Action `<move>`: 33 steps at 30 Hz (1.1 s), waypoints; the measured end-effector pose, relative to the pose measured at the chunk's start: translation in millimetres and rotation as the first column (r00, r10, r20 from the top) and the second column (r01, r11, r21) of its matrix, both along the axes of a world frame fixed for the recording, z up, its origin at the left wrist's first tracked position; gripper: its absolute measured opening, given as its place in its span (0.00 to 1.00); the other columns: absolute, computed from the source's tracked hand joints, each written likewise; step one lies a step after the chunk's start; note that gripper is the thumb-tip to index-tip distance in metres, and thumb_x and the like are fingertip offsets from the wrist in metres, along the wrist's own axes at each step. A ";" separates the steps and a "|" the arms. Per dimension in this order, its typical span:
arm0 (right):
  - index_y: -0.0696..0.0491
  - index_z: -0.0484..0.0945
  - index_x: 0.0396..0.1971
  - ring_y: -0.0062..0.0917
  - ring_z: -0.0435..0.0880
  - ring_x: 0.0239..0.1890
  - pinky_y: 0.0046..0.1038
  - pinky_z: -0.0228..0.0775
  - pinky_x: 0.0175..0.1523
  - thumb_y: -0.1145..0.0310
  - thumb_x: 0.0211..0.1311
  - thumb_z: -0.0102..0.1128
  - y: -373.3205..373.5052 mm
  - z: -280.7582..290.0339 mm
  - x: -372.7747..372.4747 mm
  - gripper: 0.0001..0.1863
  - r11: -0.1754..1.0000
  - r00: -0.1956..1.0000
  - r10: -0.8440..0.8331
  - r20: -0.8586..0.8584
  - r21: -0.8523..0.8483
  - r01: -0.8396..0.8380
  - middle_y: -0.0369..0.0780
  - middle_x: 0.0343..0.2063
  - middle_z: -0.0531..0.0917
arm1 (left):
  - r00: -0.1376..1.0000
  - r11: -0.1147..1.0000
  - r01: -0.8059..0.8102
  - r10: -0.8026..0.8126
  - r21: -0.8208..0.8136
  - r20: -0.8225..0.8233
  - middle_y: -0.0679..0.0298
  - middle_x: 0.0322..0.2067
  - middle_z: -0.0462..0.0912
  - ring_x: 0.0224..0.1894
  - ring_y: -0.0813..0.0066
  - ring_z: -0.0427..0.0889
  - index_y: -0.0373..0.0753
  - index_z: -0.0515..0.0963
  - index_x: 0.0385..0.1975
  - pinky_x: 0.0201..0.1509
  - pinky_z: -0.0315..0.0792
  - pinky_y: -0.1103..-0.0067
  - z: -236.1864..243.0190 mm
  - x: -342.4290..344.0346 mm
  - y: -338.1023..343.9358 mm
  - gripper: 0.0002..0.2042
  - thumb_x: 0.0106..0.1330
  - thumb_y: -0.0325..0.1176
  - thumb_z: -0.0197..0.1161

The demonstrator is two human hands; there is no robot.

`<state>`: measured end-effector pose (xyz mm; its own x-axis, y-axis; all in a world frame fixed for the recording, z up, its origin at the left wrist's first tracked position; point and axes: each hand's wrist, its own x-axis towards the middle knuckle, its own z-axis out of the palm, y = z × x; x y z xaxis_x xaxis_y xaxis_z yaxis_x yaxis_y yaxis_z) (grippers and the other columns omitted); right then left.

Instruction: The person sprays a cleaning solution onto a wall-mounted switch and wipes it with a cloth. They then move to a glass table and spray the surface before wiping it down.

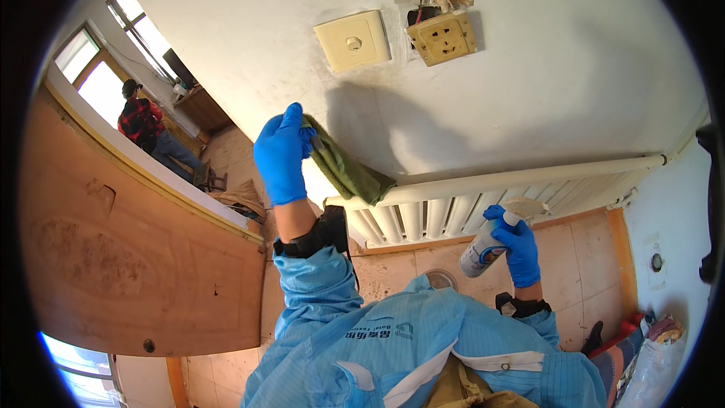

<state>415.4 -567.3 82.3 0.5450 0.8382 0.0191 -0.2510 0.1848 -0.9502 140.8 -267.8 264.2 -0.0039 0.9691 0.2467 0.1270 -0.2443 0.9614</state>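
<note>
Green cloth (343,170) hangs from your left hand (281,155), in front of the pale wall (521,98) and beside the near end of the white radiator (521,177). It is olive-toned, soft-looking and folded into a long, narrow strip, slanting down to the right; its lower end overlaps the radiator's top rail in view, though you cannot tell from here whether they touch.

Your left arm is raised, its light blue sleeve (316,283) ending below a black wrist band (325,233). The blue-gloved fingers are closed together, pinching the cloth's upper end. Your right hand (521,249), gloved in the same blue, is lower, near the radiator's front, its fingers curled around the upper part of a spray bottle (483,251).

That bottle is tilted, base toward the lower left and pale head toward the upper right. Its body is whitish with a printed label; you cannot see what is inside.
</note>
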 end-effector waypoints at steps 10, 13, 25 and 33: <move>0.58 0.81 0.46 0.34 0.75 0.59 0.34 0.61 0.68 0.75 0.49 0.58 0.4 3.4 -0.5 0.21 1.000 1.000 0.013 0.024 0.012 -0.013 0.43 0.50 0.81 | 0.957 0.711 -0.060 -0.159 0.701 0.244 0.62 0.31 0.81 0.36 0.72 0.80 0.34 0.82 0.35 0.42 0.74 0.78 31.6 65.3 -4.7 0.07 0.67 0.31 0.65; 0.56 0.80 0.50 0.32 0.77 0.56 0.33 0.66 0.64 0.75 0.50 0.61 -6.2 3.3 3.3 0.23 0.998 1.000 -0.013 -0.005 0.056 0.013 0.41 0.51 0.81 | 0.910 0.354 0.070 0.360 0.933 -0.205 0.56 0.24 0.77 0.27 0.57 0.76 0.38 0.79 0.25 0.30 0.71 0.70 48.9 79.7 10.3 0.08 0.63 0.33 0.66; 0.59 0.81 0.47 0.35 0.76 0.58 0.34 0.61 0.68 0.75 0.49 0.57 -1.6 0.9 3.3 0.22 0.996 0.998 -0.057 -0.034 0.062 0.059 0.43 0.50 0.81 | 0.653 0.383 0.062 0.683 0.922 -0.327 0.57 0.24 0.81 0.25 0.56 0.81 0.43 0.82 0.28 0.26 0.72 0.68 44.1 90.1 13.5 0.06 0.64 0.36 0.64; 0.60 0.80 0.47 0.36 0.75 0.59 0.35 0.62 0.68 0.76 0.48 0.57 2.6 -3.9 4.7 0.22 0.998 0.997 -0.060 -0.046 0.007 0.061 0.44 0.50 0.81 | 0.644 0.354 0.147 0.675 0.924 -0.361 0.57 0.21 0.79 0.22 0.56 0.78 0.43 0.82 0.24 0.25 0.69 0.67 51.8 104.2 11.7 0.08 0.64 0.36 0.64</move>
<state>420.1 -564.7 78.4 0.5952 0.8036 -0.0001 -0.2827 0.2092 -0.9361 245.0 -256.2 316.1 0.3253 0.1804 0.9282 0.7677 -0.6235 -0.1479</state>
